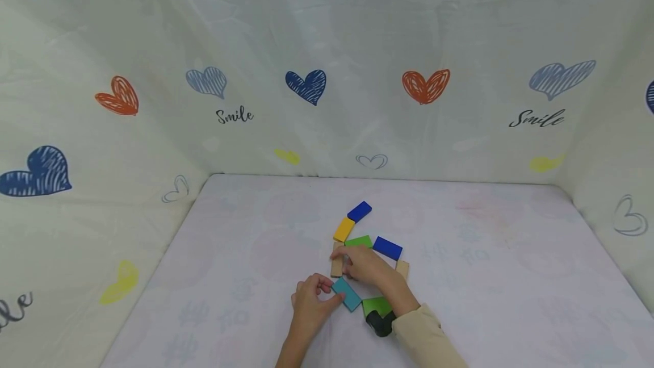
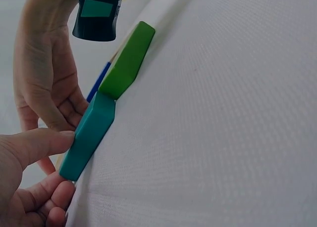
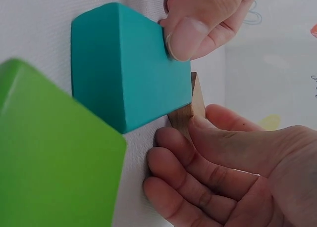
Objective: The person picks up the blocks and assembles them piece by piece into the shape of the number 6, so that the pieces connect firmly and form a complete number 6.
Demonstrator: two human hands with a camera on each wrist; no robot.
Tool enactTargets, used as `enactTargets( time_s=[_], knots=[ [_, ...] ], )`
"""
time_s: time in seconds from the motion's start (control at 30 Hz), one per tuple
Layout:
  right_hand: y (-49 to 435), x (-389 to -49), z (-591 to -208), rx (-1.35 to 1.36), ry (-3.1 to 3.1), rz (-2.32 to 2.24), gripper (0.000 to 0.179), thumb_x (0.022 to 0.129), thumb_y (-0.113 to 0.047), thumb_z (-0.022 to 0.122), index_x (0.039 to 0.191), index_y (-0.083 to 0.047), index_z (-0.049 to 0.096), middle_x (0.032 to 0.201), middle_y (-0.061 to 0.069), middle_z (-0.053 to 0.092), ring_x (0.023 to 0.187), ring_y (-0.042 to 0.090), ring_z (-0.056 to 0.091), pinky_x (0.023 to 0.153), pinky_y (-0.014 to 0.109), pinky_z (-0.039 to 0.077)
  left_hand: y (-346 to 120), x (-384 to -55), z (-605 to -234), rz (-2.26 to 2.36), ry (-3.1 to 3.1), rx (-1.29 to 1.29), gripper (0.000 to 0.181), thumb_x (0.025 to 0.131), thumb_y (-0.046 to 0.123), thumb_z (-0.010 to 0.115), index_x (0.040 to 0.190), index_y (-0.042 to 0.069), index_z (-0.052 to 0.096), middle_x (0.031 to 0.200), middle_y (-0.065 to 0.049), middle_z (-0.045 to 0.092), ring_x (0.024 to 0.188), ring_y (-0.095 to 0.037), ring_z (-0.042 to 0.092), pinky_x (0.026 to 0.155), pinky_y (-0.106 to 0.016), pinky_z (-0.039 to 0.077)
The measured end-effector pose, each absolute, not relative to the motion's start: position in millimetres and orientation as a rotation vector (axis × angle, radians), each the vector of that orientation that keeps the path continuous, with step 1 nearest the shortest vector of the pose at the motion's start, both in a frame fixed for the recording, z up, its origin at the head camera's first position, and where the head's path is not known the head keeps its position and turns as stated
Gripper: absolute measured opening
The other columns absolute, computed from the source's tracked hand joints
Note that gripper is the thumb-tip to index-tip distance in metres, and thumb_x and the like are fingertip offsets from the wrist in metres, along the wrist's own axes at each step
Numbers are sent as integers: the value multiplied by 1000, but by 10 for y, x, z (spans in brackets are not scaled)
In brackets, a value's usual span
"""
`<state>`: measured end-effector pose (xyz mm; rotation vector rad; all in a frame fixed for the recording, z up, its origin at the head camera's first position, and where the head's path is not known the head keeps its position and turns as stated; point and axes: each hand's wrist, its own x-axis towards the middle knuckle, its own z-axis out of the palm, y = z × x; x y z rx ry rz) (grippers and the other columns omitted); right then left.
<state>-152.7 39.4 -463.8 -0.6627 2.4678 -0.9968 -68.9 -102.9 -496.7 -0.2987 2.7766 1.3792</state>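
Observation:
In the head view, my left hand (image 1: 310,306) pinches a teal rectangular block (image 1: 347,295) on the table, thumb on one side and fingers at its far end. My right hand (image 1: 367,267) reaches across just beyond and grips a plain wooden block (image 1: 336,268) between thumb and fingers. The right wrist view shows that wooden block (image 3: 197,96) partly hidden behind the teal block (image 3: 153,68). A green block (image 2: 128,64) meets the other end of the teal block in the left wrist view.
A yellow block (image 1: 344,229) and a blue block (image 1: 360,211) lead away at the back. Another green block (image 1: 359,241), a second blue block (image 1: 388,248) and a wooden block (image 1: 403,268) curve round the right. A black wrist camera (image 1: 379,324) partly covers the near green block.

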Motion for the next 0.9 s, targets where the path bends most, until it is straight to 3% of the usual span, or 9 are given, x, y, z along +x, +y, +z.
enactTargets(
  time_s=[0.7,0.9],
  knots=[
    [421,-1529,-4650,-682,2440,-1023,33,88,3,52,115,-11,62,61,-3,50,56,9,47,52,20,36,-1015,-698,-4978,1358,2788,-305,29,69,26,77,86,14,57,77,4,53,80,-12,39,74,-35,23],
    [556,-1528,-4565,-721,2394,-1043,35,90,-5,54,124,-15,59,73,-2,58,67,10,50,59,22,41,-1036,-695,-4975,1381,2743,-311,29,71,27,76,89,14,58,78,4,54,81,-12,40,75,-36,23]
  ],
)
